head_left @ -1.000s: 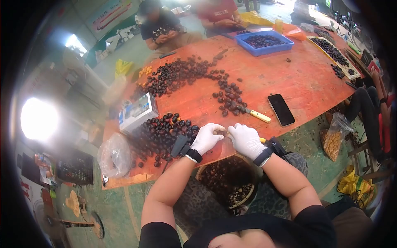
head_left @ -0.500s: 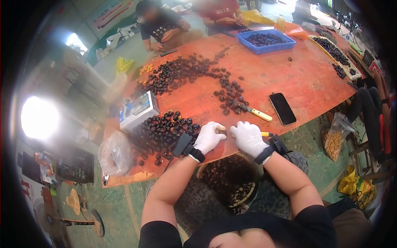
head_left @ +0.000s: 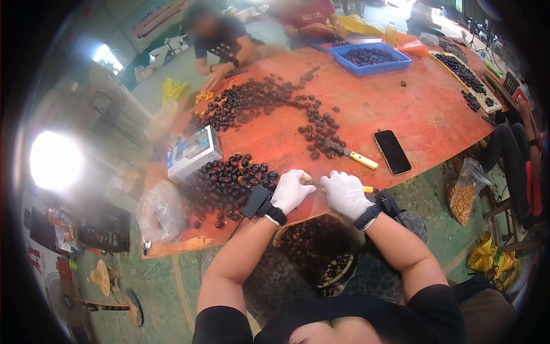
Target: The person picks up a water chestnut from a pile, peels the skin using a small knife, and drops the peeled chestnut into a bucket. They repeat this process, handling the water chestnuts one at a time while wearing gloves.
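My left hand (head_left: 293, 191), in a white glove, pinches a small brownish nut (head_left: 307, 181) between thumb and fingers, over the table's near edge. Close beside it, my gloved right hand (head_left: 347, 194) is closed around a yellow-handled knife (head_left: 370, 190); the handle's end sticks out past the palm, and the blade is mostly hidden by the fingers. A heap of dark, shiny nuts (head_left: 235, 178) lies left of my left hand. Below both hands, between my knees, stands a round basket (head_left: 351, 261) with dark shells and bits in it.
On the red table (head_left: 366, 117) lie a second knife (head_left: 362, 160), a phone (head_left: 392, 152), a white box (head_left: 196, 153), a plastic bag (head_left: 160, 212) and more nuts (head_left: 321, 129). A blue tray (head_left: 366, 70) of nuts stands farther back. Other people sit around the table.
My hands stay close together, with the pale-brown nut showing more at my left fingertips. Across the table, a person's arms have reached forward toward the small peeled yellow pieces.
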Tool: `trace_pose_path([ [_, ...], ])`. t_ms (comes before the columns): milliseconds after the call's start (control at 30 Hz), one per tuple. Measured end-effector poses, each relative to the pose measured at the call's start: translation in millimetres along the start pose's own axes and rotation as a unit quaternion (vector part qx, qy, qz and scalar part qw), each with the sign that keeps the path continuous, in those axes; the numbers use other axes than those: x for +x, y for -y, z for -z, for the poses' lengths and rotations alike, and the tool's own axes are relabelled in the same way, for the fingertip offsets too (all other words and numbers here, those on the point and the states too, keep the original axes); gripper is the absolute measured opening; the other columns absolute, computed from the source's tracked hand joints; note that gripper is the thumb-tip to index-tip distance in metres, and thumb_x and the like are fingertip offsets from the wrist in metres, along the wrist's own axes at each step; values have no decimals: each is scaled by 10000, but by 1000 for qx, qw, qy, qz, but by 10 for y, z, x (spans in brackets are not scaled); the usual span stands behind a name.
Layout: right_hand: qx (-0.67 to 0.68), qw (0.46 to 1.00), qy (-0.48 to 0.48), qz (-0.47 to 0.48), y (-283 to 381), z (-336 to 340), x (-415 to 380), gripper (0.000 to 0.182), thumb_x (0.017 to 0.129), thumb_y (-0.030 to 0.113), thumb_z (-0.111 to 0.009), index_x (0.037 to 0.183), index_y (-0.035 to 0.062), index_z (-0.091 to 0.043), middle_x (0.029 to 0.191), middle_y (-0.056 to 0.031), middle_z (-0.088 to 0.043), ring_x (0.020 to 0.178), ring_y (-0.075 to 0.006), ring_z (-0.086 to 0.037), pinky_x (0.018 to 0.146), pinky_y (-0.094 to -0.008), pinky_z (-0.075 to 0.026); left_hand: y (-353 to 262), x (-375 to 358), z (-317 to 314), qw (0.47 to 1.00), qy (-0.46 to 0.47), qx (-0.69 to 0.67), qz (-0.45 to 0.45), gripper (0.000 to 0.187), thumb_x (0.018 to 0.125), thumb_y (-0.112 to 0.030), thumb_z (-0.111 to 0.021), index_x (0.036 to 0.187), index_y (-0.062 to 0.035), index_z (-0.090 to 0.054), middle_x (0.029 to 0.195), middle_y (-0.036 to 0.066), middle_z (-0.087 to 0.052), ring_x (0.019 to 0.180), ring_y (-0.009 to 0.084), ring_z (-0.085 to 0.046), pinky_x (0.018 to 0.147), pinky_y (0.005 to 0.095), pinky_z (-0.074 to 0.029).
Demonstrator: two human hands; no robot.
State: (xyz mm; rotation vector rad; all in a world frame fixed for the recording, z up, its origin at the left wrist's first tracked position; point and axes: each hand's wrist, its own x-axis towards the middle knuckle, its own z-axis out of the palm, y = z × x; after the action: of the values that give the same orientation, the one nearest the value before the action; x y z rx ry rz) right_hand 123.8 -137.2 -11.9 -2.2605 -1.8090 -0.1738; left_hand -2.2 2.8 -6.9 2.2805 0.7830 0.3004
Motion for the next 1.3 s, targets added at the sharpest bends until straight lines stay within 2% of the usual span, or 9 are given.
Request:
trace_pose_path([
  [133,31,999,-18,-15,-62,32,-71,133,869,223,-597,954,121,-594,855,-98,-594,807,-282,-644,636,-413,-527,90,-20,153,997,-2,78,-25,216,751,-128,-747,924,-4,-714,925,168,-679,874,273,-681,821,350,-532],
  [233,36,999,-10,-32,-106,101,-93,150,884,247,-598,963,120,-594,856,-101,-595,813,-288,-644,636,-417,-527,230,19,281,983,-32,179,-26,138,745,-143,-662,826,-58,-734,956,187,-647,936,347,-640,857,412,-510],
  [267,36,999,-9,-37,-125,119,-89,155,887,254,-599,964,119,-593,857,-102,-595,815,-289,-644,636,-419,-527,268,77,281,980,-30,198,-12,175,745,-160,-667,884,-66,-716,973,185,-638,945,357,-634,857,421,-509],
  [400,40,998,-17,-44,-175,92,-74,172,892,269,-602,968,116,-590,859,-104,-596,821,-292,-646,636,-424,-527,-4,353,125,992,-65,109,-11,402,765,-293,-747,1065,-52,-628,1031,174,-635,1013,342,-618,889,426,-497],
  [533,32,998,-20,-50,-187,39,-52,177,890,275,-602,972,118,-590,856,-103,-594,815,-290,-644,635,-424,-526,-32,659,-254,985,-163,59,-20,405,736,-268,-810,1006,-27,-629,978,155,-660,916,316,-650,831,387,-510],
  [667,29,997,-43,-49,-247,33,-56,175,887,273,-602,972,121,-586,853,-99,-586,815,-282,-635,630,-421,-523,13,623,-284,989,-136,66,3,311,765,-166,-775,1020,-48,-644,960,128,-658,904,268,-657,824,350,-521],
  [767,36,997,-41,-50,-255,36,-58,169,888,268,-603,967,122,-578,856,-93,-580,819,-274,-629,628,-417,-519,21,375,-135,995,-79,-1,-59,285,767,-104,-756,1024,-42,-650,934,118,-649,889,246,-658,823,336,-525],
  [900,42,997,-69,-19,-195,5,-19,162,890,266,-608,958,124,-570,865,-89,-578,820,-272,-627,633,-411,-516,45,118,9,996,62,-51,-31,274,776,-65,-762,1030,-20,-669,950,79,-684,837,147,-659,785,287,-532],
  [1300,25,1000,-14,4,-87,-10,27,123,864,215,-590,950,128,-578,867,-84,-584,829,-273,-634,644,-405,-524,76,68,-12,994,60,-93,0,245,789,-44,-761,1007,13,-665,927,84,-722,835,123,-674,780,282,-538],
])
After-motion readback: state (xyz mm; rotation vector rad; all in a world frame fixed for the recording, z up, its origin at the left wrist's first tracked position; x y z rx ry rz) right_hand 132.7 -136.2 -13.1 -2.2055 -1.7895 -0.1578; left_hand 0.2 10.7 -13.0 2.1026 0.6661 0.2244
